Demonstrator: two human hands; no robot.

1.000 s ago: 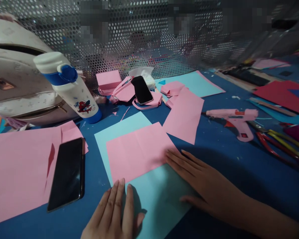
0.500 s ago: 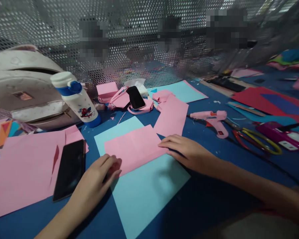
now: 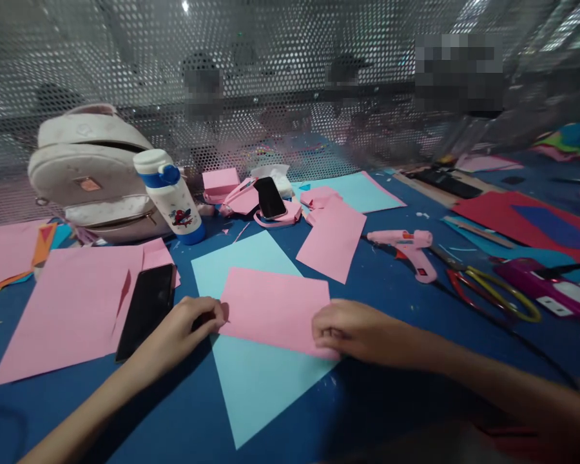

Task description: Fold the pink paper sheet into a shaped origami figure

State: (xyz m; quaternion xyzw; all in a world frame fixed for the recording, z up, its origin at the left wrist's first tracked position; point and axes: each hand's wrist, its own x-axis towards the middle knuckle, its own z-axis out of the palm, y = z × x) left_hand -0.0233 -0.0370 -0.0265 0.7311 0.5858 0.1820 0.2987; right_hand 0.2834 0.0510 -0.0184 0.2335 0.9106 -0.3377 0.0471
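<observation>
A pink sheet of paper (image 3: 275, 309) lies across a light blue sheet (image 3: 261, 390) on the blue table, turned at an angle to it. My left hand (image 3: 193, 322) pinches the pink sheet's left edge between thumb and fingers. At the opposite edge my right hand (image 3: 343, 328) has its fingers curled over the paper, close to the lower right corner. The blue sheet shows above and below the pink one. The fingertips of the right hand are partly hidden.
Left are a black phone (image 3: 145, 309), a large pink sheet (image 3: 72, 309), a tilted bottle (image 3: 174, 200) and a backpack (image 3: 96, 167). Right are a pink glue gun (image 3: 403, 245), scissors (image 3: 497, 290) and red sheets (image 3: 536, 225). Behind stands a perforated metal screen (image 3: 270, 96).
The pink sheet has turned clockwise, its right end now nearer me. My right hand has moved toward me and its fingers have curled in. The camera view has shifted slightly.
</observation>
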